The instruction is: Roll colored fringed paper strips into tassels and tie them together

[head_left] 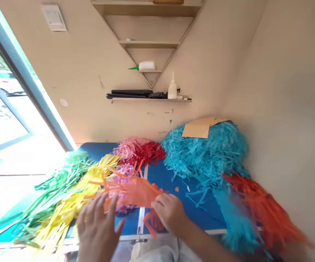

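My right hand [170, 211] pinches the uncut edge of an orange fringed paper sheet [139, 193], whose thin strips fan out to the left. Left of it, my left hand [99, 225] is raised with its fingers spread and nothing in its grasp, close to the strip ends. More orange paper [154, 220] lies below the right hand on the blue table [170, 182]. Under and behind the held sheet sits a small heap of pink-purple shredded paper [123, 171].
Yellow strips [78, 196] and green strips [61, 185] spread over the table's left side. Pink and red fringes [143, 151] lie at the back. A large blue heap [203, 153] and red-orange strips [266, 207] occupy the right. A wall shelf [152, 100] holds a white bottle [172, 89].
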Available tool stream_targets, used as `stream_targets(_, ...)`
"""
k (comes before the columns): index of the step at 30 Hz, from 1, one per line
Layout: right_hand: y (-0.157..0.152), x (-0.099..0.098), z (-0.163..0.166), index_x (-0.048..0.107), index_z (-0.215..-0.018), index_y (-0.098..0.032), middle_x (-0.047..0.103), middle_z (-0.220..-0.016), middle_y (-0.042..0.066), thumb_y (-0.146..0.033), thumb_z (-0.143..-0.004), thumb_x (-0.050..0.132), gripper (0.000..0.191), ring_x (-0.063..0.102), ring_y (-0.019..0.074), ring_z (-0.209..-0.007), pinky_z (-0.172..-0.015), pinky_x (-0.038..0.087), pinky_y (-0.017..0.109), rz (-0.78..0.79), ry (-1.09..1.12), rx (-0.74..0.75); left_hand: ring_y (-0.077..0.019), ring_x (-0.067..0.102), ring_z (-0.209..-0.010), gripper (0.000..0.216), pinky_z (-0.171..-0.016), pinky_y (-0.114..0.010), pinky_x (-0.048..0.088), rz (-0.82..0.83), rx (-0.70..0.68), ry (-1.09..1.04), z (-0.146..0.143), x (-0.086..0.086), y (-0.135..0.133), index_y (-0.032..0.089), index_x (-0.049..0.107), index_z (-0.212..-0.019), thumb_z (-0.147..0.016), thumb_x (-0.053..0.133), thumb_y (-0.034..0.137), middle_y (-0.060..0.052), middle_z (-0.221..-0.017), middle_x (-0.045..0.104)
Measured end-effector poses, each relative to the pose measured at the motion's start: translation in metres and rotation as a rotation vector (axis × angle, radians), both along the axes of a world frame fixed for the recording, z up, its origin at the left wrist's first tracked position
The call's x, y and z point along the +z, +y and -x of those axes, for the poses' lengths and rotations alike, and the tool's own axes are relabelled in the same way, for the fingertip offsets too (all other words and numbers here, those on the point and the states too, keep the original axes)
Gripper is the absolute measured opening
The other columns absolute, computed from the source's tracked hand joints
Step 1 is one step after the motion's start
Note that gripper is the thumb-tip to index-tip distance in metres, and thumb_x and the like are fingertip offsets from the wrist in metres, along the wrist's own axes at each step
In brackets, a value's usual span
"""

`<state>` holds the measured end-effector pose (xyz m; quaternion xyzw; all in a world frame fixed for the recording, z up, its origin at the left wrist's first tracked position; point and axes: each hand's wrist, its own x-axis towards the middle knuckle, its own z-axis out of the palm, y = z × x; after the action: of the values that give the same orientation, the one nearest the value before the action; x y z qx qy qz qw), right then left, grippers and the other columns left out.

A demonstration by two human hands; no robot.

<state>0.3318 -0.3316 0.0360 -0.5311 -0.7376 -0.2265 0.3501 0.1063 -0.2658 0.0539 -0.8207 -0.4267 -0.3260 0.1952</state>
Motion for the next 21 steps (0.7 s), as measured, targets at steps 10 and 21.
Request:
stream_targets(10, -0.028, -0.032, -0.041, 0.064, -0.079, -0.022, 0.063, -0.071, 0.002, -0.009, -0.086, 0.058, 0.015, 0.058, 0.0195, -0.063, -0.059, 0.037, 0.032, 0.276, -0.073, -0.289, -0.024, 0.062, -0.118, 0.051, -0.112, -0.046, 0.023, 0.232, -0.384, 0.097, -0.066, -0.046, 0.011, 0.033, 0.067, -0.117, -0.081, 0.045, 0.004, 0.001, -0.117, 0.073)
stream_targets(21, -0.023, -0.045, 0.062, 0.056, -0.13, -0.022, 0.063, -0.125, 0.009, -0.017, -0.081, 0.058, 0.05, 0.061, 0.0261, -0.112, -0.091, 0.053, 0.036, 0.477, 0.443, 0.052, -0.0282, 0.067, -0.109, 0.033, -0.113, -0.054, 0.02, 0.227, -0.288, 0.098, -0.065, -0.002, 0.021, 0.024, 0.071, -0.104, -0.089, 0.044, 0.013, -0.005, -0.106, 0.077)
